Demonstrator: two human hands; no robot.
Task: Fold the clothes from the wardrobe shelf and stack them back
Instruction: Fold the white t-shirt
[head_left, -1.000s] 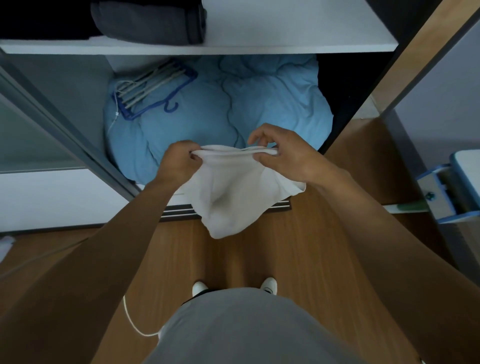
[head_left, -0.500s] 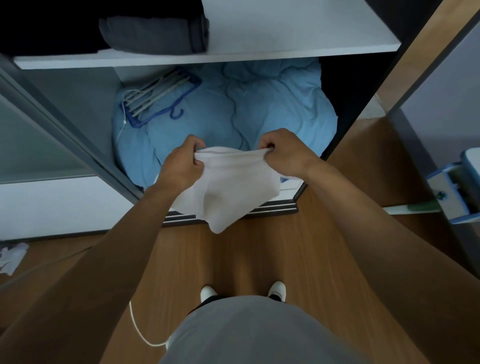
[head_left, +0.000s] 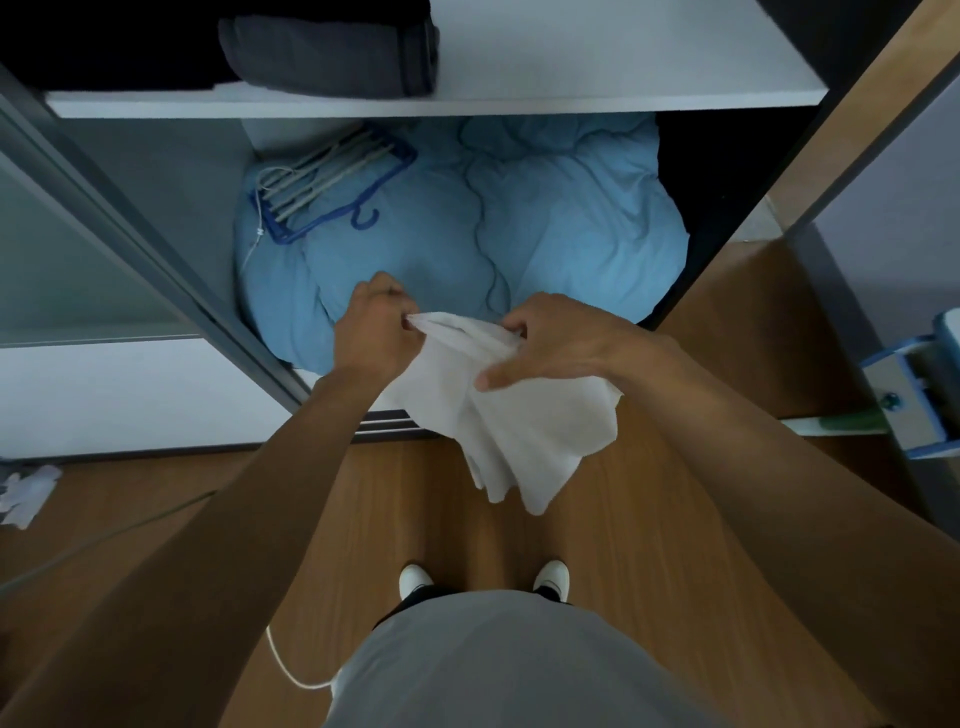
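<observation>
Both hands grasp the white cloth (head_left: 509, 410) (probably a shirt): left hand (head_left: 376, 332) pinches its corner, right hand (head_left: 550, 345) holds its top edge.

Home bedroom: open wardrobe shelf (head_left: 623, 93), blue duvet (head_left: 545, 218), hangers (head_left: 322, 176), wood floor (head_left: 467, 530).

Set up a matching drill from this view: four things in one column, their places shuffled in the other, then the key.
1 white garment
2 dark folded garment
3 blue hanger
4 crumpled white scrap

A on the floor, far left
B on the white shelf
C held by left hand and right hand
D on the blue quilt

Pairs: 1-C, 2-B, 3-D, 4-A
</observation>
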